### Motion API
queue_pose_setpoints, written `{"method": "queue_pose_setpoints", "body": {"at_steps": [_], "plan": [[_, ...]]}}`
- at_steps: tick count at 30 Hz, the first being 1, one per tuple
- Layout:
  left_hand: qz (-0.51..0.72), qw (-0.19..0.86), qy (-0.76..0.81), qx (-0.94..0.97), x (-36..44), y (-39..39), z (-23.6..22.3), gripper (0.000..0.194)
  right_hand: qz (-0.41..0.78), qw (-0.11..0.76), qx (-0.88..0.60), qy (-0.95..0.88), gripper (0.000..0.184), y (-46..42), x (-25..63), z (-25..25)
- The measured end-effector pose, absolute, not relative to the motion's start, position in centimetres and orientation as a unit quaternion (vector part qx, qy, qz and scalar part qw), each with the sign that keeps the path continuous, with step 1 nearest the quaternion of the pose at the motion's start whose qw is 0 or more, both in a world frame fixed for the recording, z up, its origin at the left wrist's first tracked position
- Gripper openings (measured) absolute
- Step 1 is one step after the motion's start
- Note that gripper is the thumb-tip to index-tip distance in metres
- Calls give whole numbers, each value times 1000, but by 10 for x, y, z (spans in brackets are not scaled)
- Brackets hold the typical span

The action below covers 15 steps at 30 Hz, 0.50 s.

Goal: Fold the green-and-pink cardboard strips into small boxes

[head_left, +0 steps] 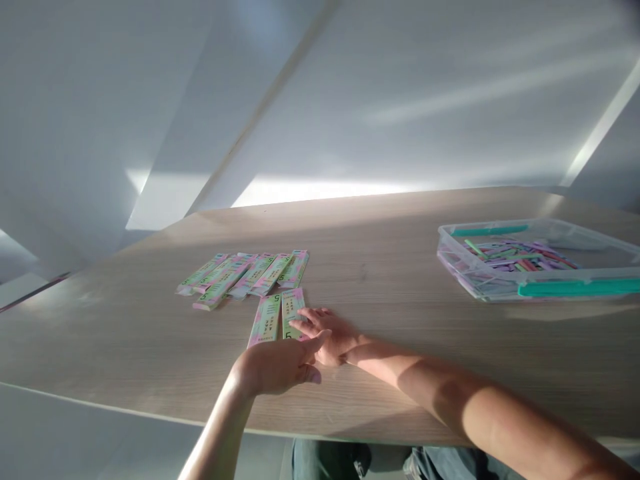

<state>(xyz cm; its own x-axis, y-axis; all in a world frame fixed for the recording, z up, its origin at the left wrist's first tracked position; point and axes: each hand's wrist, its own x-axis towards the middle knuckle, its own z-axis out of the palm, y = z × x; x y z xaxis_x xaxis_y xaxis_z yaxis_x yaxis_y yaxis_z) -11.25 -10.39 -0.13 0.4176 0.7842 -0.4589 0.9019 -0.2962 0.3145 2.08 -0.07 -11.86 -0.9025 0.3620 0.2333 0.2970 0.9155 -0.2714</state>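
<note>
- Left hand (275, 365): hanging open near the near edge of the bench (400, 287), with fingers stretching toward the right hand and holding nothing; contact with the bench impossible to confirm from this view.
- Right hand (333, 337): lying open and nearly flat, with fingers (303, 318) resting over the lower part of a green-and-pink paper strip (293, 310), pressing on it rather than pinching it.
- Second green-and-pink strip (265, 321): lying just beside the first, close to the left hand, both strips pointing toward the far edge.
- Overlapping row of similar strips (243, 277): fanning across the bench's middle, left of centre, just beyond the pair.
- Clear plastic box (537, 260): sitting toward the right end, with teal handles (577, 287) and coloured sticks (520, 257) inside.
- Main risk: a dragging right hand pushing the light strip into its neighbour, or into the overlapping row, and spoiling the alignment.
- Further risk: a hurried lift of the fingers catching a thin edge and flipping a strip.
</note>
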Motion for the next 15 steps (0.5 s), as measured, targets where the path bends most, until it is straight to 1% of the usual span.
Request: {"method": "queue_pose_setpoints", "body": {"at_steps": [4, 6, 8, 10, 12, 15], "plan": [[-122, 279, 548, 779, -119, -111, 2, 72, 137, 155, -133, -969, 75, 0, 18, -123], [-121, 280, 564, 768, -124, -116, 4, 69, 140, 175, -127, -966, 76, 3, 20, -122], [-111, 285, 576, 758, -130, -121, 6, 67, 133, 213, -165, -954, 69, 14, 19, -116], [-107, 284, 589, 749, -134, -126, 7, 66, 127, 241, -245, -930, 57, 33, 11, -107], [-112, 279, 601, 741, -136, -130, 6, 68, 123, 236, -329, -906, 49, 58, -6, -96], [-124, 277, 614, 729, -136, -134, 3, 70, 127, 202, -347, -907, 43, 97, -46, -82]]}}
